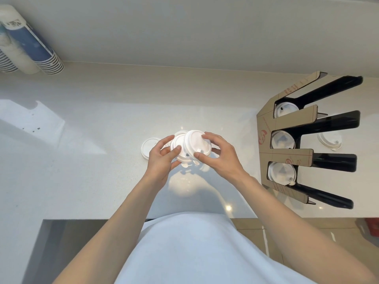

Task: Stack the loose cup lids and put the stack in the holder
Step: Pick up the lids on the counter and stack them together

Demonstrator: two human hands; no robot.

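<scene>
**Lids gathered over the counter, stack still uneven**

The white cup lids (189, 146) sit between both hands above the counter (82, 140), overlapping but not nested. The right hand (219, 154) pinches the top lid's rim; the left hand (162, 158) cups the lower lids. They look light, thin and slippery, so rim grips suit best. One loose lid (148, 148) lies just left; the holder (287, 140) stands well apart to the right

Bright overhead light, glare blowing out the white lids (190, 145), glossy counter (82, 140) reflections, wide-angle bending at edges
</scene>
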